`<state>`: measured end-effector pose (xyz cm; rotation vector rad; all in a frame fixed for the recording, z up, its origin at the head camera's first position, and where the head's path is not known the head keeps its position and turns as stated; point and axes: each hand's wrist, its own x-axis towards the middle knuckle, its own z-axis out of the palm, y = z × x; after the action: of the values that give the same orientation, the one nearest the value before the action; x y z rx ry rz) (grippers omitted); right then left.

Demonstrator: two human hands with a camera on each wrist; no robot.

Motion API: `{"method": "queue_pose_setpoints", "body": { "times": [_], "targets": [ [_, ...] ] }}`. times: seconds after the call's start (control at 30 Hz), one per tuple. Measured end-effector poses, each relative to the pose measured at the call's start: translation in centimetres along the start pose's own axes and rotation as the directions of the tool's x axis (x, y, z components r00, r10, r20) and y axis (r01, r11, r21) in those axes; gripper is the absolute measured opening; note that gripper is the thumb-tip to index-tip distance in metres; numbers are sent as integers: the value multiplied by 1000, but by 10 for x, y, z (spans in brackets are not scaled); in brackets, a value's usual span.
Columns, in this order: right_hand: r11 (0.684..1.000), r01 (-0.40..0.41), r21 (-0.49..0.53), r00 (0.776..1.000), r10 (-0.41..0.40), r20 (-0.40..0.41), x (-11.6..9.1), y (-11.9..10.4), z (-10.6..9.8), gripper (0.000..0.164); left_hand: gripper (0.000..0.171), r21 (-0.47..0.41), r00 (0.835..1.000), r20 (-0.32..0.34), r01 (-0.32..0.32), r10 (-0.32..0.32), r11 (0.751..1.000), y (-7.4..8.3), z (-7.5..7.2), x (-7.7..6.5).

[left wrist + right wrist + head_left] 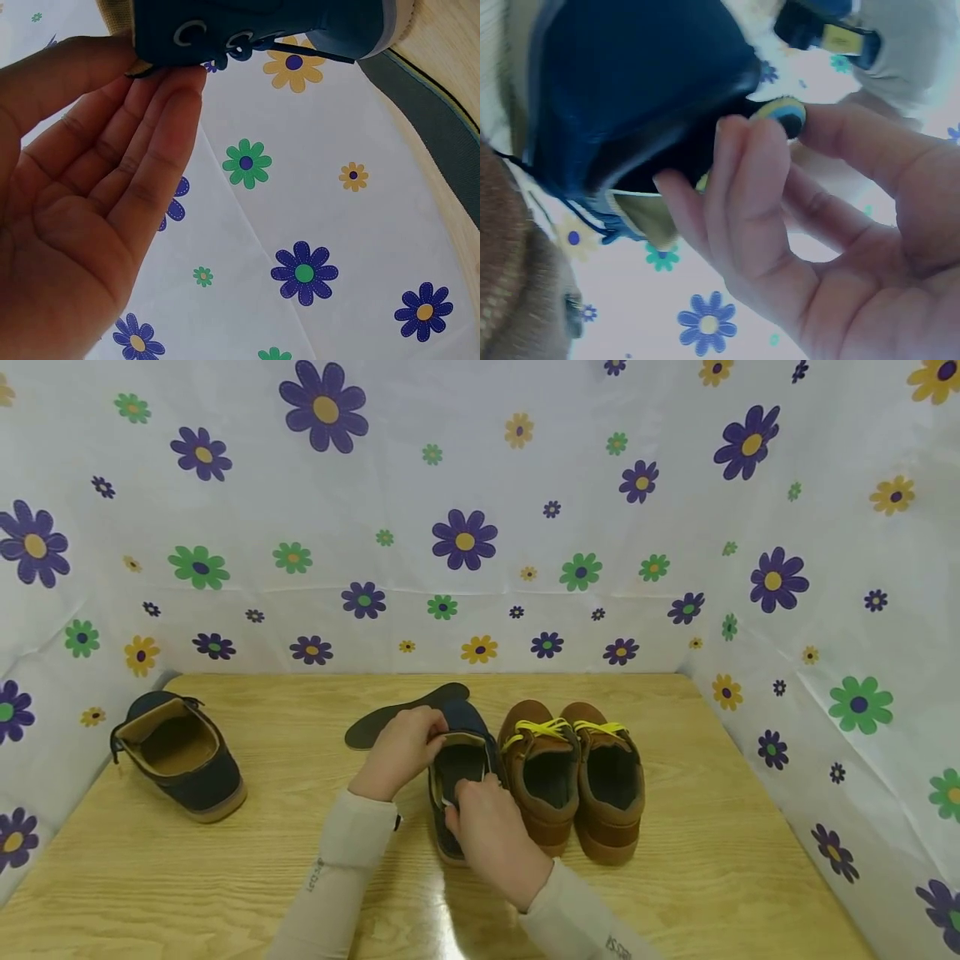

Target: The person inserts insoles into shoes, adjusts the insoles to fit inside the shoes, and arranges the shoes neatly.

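Observation:
A navy lace-up shoe (pixel 463 717) stands mid-table, toe away from me. My left hand (pixel 401 752) pinches the edge of its opening near the laces, thumb against fingertips, as the left wrist view shows. At the heel side, my right hand (pixel 501 835) pinches the end of a dark insole (pixel 789 118) with a yellowish edge. The rest of that insole runs down into the shoe, partly hidden by the fingers. Behind the left hand, a second dark insole (pixel 371 728) lies flat on the table, partly covered by the shoe's toe.
Brown shoes (pixel 546 835) with yellow laces stand close against the navy shoe's right side. Another navy shoe (pixel 202 789) with a tan lining sits at the far left. Flower-printed cloth (pixel 465 460) walls the wooden table (pixel 300 710) at the back and sides.

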<state>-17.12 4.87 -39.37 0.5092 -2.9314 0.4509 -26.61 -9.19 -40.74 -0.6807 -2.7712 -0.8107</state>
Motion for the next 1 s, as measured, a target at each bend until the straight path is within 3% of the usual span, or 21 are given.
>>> {"method": "queue_pose_setpoints", "body": {
  "times": [0.2, 0.4, 0.73, 1.0],
  "targets": [
    [997, 63, -35, 996, -65, -57, 14, 12, 10, 22, 4, 8, 1000, 5, 5, -5, 1000, 1, 0, 1],
    [995, 101, 15, 995, -100, -9, 22, 19, 10, 18, 4, 5, 1000, -3, 7, -7, 1000, 1, 0, 1],
    [996, 39, 83, 986, -52, 157, 28, 23, 12, 22, 4, 0, 1000, -2, 12, -12, 1000, 0, 0, 0],
    [1000, 27, 6, 946, -27, 324, 29, 24, 11, 32, 4, 3, 1000, -19, -6, 6, 1000, -1, 1, 0]
  ]
}}
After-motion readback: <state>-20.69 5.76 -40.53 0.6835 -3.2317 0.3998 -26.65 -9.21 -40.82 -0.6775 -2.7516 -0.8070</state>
